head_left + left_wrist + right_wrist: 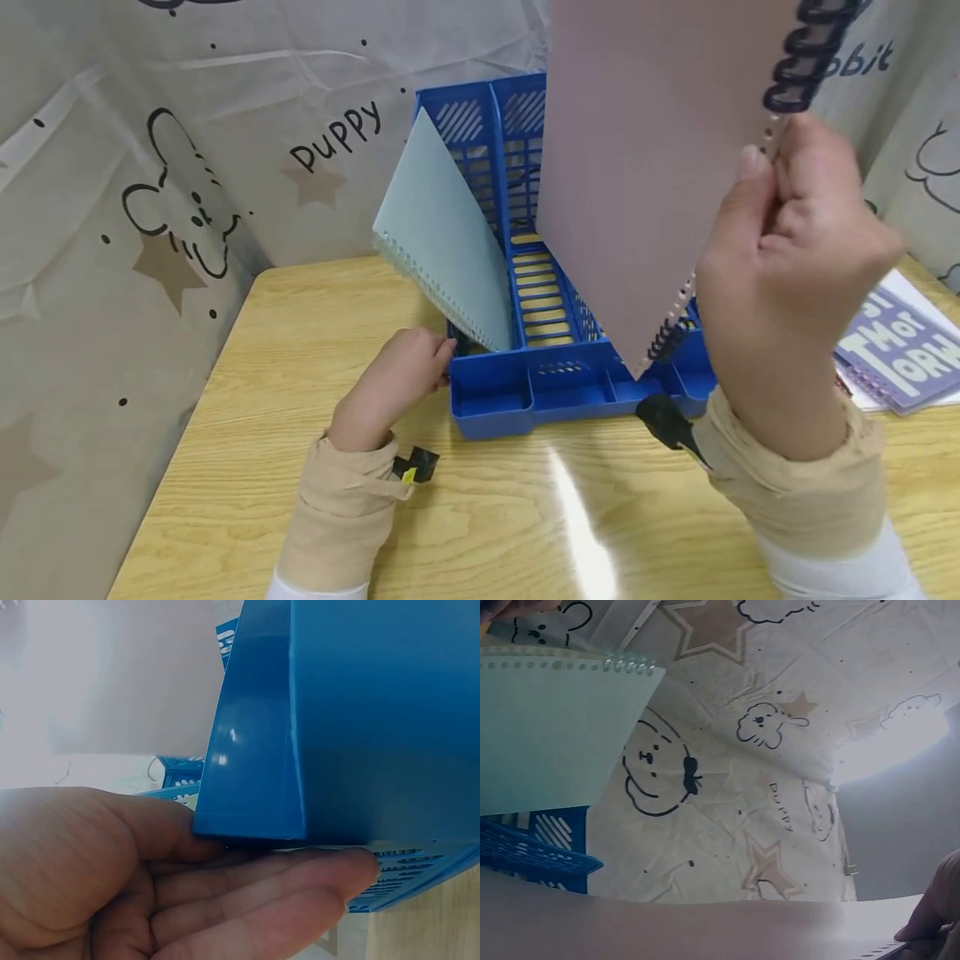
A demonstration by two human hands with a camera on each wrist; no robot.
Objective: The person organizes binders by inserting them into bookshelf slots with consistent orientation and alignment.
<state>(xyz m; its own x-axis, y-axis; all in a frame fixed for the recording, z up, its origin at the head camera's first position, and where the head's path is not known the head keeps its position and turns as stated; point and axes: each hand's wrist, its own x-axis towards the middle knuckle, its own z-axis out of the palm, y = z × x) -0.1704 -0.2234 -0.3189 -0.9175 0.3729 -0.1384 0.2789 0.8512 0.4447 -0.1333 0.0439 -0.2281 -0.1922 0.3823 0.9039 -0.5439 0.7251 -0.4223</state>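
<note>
My right hand (802, 242) pinches a pale pink spiral notebook (630, 167) by its dark-ringed edge, raised and tilted over a blue desktop file rack (487, 408). The notebook's lower corner overlaps the rack's front compartments in the head view. A mint-green spiral notebook (446, 242) leans in the rack's leftmost slot, its ringed edge toward me. At the rack's front left corner, my left hand (408, 367) grips the side wall. The left wrist view shows the thumb against the blue edge and the fingers (300, 881) along its other side.
A purple notebook (903, 350) with large pale lettering lies at the right on white sheets. Small trays line the rack's front, with slatted slots behind. A pale cloth (300, 75) printed with animals and stars hangs behind the wooden table (300, 333).
</note>
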